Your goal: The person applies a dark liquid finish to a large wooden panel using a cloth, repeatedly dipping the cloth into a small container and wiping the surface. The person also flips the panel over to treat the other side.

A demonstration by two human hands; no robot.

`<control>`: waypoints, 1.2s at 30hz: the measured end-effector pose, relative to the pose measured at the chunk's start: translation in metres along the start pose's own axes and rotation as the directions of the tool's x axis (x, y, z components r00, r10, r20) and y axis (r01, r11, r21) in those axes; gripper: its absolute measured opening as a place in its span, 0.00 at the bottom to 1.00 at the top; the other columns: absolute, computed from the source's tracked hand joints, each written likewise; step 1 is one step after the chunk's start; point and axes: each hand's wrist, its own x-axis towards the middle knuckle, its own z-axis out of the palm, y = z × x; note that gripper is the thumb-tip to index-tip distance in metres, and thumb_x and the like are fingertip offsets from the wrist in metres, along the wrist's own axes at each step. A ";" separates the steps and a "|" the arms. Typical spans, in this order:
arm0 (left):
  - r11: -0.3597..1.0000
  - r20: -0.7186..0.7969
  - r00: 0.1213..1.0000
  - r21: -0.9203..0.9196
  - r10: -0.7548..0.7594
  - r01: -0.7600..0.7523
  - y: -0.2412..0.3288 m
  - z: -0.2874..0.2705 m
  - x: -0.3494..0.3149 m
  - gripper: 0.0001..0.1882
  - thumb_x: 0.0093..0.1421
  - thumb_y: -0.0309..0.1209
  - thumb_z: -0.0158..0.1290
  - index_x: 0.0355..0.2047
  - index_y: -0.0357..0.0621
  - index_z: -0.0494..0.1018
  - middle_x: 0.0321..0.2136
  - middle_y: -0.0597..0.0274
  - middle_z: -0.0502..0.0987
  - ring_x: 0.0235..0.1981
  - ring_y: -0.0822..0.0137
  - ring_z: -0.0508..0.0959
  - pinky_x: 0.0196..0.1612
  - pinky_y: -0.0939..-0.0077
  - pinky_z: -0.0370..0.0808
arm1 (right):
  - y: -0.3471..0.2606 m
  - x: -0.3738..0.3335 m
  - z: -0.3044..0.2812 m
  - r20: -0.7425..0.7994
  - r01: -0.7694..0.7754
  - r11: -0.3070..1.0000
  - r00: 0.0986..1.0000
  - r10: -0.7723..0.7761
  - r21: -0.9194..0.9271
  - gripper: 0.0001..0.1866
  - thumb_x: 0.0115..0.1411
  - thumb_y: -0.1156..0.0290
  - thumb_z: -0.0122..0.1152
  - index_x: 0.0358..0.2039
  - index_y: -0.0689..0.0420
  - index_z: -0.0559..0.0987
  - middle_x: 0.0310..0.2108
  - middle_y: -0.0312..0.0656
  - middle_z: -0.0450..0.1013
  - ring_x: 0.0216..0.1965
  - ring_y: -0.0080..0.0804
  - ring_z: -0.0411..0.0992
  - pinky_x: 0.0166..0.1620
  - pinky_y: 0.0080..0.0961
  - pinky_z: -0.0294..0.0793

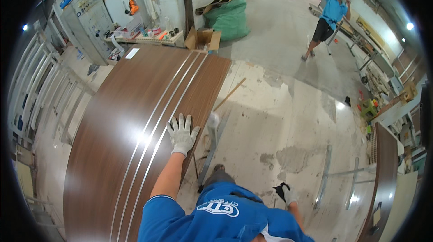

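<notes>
A large brown wood-grain door panel (112,102) with three pale metallic strips along its length lies flat at the left. My left hand (182,136), in a light work glove, rests on the panel near its right edge with the fingers spread. My right hand (290,195), also gloved, hangs out to the right, away from the panel. Its fingers are closed on a crumpled black cloth (280,190). A white label or card (132,53) lies at the panel's far left corner.
A cluttered shelf (167,40), an open cardboard box (202,40) and a green sack (228,18) stand beyond the panel. Metal bars (322,179) lie on the floor to the right, near another brown panel (383,170). A person in blue (333,14) stands far right.
</notes>
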 end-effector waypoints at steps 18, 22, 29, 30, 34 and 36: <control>0.974 -0.039 0.973 0.016 -0.226 0.227 0.133 0.043 0.343 0.36 0.70 0.61 0.39 0.72 0.59 0.60 0.72 0.58 0.59 0.73 0.48 0.54 0.73 0.37 0.43 | 0.009 0.379 -0.030 0.417 -0.221 0.971 0.894 0.163 0.094 0.21 0.66 0.60 0.63 0.54 0.59 0.80 0.46 0.48 0.80 0.41 0.40 0.79 0.44 0.34 0.79; 0.938 -0.017 0.938 -0.008 -0.346 0.346 0.138 0.041 0.360 0.38 0.70 0.61 0.39 0.72 0.54 0.59 0.72 0.57 0.59 0.73 0.46 0.54 0.74 0.38 0.42 | -0.143 0.538 -0.050 0.514 -0.142 0.941 0.857 -0.037 0.306 0.18 0.67 0.61 0.62 0.53 0.57 0.81 0.44 0.45 0.80 0.37 0.35 0.78 0.37 0.34 0.80; 0.848 -0.067 0.849 0.044 -0.524 0.528 0.133 0.052 0.404 0.39 0.68 0.60 0.42 0.72 0.51 0.58 0.72 0.56 0.59 0.72 0.45 0.55 0.72 0.36 0.44 | -0.444 0.704 -0.003 0.421 0.461 0.887 0.798 -0.430 0.032 0.25 0.67 0.60 0.63 0.57 0.65 0.77 0.50 0.50 0.79 0.50 0.40 0.76 0.55 0.32 0.73; 0.835 -0.038 0.836 0.045 -0.548 0.549 0.134 0.053 0.411 0.39 0.68 0.59 0.43 0.72 0.51 0.58 0.72 0.56 0.58 0.72 0.45 0.55 0.72 0.35 0.44 | -0.472 0.709 0.003 0.390 0.572 0.820 0.758 -0.522 -0.015 0.25 0.67 0.60 0.63 0.57 0.65 0.77 0.50 0.51 0.79 0.52 0.42 0.76 0.57 0.33 0.72; 0.781 -0.021 0.781 0.023 -0.624 0.624 0.125 0.050 0.441 0.41 0.63 0.54 0.51 0.72 0.49 0.58 0.72 0.56 0.58 0.73 0.45 0.54 0.72 0.34 0.45 | -0.539 0.723 0.029 0.546 0.741 0.671 0.566 -0.617 -0.010 0.22 0.67 0.61 0.61 0.54 0.64 0.79 0.51 0.54 0.79 0.54 0.46 0.76 0.60 0.36 0.71; 0.753 -0.011 0.753 0.021 -0.658 0.658 0.126 0.048 0.448 0.44 0.59 0.51 0.56 0.72 0.50 0.57 0.73 0.57 0.57 0.74 0.46 0.53 0.72 0.36 0.45 | -0.543 0.731 0.038 0.583 0.721 0.692 0.579 -0.570 -0.040 0.23 0.66 0.61 0.62 0.54 0.65 0.80 0.49 0.55 0.80 0.54 0.46 0.76 0.60 0.36 0.71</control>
